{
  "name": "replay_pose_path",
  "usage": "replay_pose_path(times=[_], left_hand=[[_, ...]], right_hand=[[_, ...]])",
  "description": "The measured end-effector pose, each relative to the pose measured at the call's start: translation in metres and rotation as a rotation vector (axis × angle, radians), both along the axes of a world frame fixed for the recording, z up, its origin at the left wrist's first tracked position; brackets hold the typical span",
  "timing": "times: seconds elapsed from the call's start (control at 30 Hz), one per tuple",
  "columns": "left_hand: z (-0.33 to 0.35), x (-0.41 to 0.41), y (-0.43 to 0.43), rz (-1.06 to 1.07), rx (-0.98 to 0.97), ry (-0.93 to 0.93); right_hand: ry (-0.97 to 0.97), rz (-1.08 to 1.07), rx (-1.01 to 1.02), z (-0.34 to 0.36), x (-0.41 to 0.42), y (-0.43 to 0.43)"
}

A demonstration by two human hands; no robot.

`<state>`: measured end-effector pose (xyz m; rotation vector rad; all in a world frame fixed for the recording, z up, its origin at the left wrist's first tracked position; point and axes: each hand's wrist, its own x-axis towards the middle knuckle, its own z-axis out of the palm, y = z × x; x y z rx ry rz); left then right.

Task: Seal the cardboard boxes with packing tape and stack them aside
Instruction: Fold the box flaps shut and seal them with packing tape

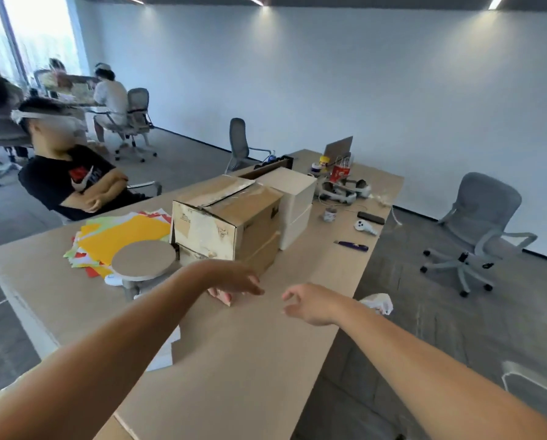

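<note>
A worn brown cardboard box (pixel 224 217) stands mid-table with tape along its top seam; it appears to sit on a second brown box (pixel 259 252). Two white boxes (pixel 292 201) are stacked right behind it. My left hand (pixel 237 279) hovers just in front of the brown box, fingers relaxed and spread, holding nothing. My right hand (pixel 310 303) hangs over the table (pixel 234 360) to the right of it, fingers loosely curled, empty. A small pinkish object (pixel 223 296) lies under my left hand. No tape roll is plainly visible.
Coloured paper sheets (pixel 123 236) and a round turntable (pixel 143 260) lie left of the box. A purple cutter (pixel 353 246), phone (pixel 371 217), small can (pixel 330 214) and headsets (pixel 342 190) lie right. A seated person (pixel 72 179) is at the left edge; an office chair (pixel 478 230) stands right.
</note>
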<state>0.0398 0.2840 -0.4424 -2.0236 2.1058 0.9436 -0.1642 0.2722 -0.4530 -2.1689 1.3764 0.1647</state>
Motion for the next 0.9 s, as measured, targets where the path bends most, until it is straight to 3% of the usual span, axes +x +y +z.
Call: replay_pose_path(times=[0.2, 0.3, 0.6, 0.73, 0.9], left_hand=[[-0.001, 0.009, -0.065, 0.257, -0.379, 0.164], [-0.005, 0.008, -0.099, 0.411, -0.577, 0.204], [-0.011, 0.041, -0.21, 0.799, -0.872, 0.113], [-0.022, 0.056, -0.241, 0.915, -1.017, 0.008], [-0.041, 0.066, -0.263, 1.081, -0.948, -0.201]], right_hand=[[-0.328, 0.055, -0.186, 0.006, -0.001, -0.071], [-0.391, 0.125, -0.328, 0.002, 0.007, -0.117], [-0.524, 0.271, -0.477, 0.01, 0.064, -0.286], [-0.702, 0.248, -0.577, 0.011, 0.091, -0.352], [-0.757, 0.253, -0.678, -0.011, 0.123, -0.42]])
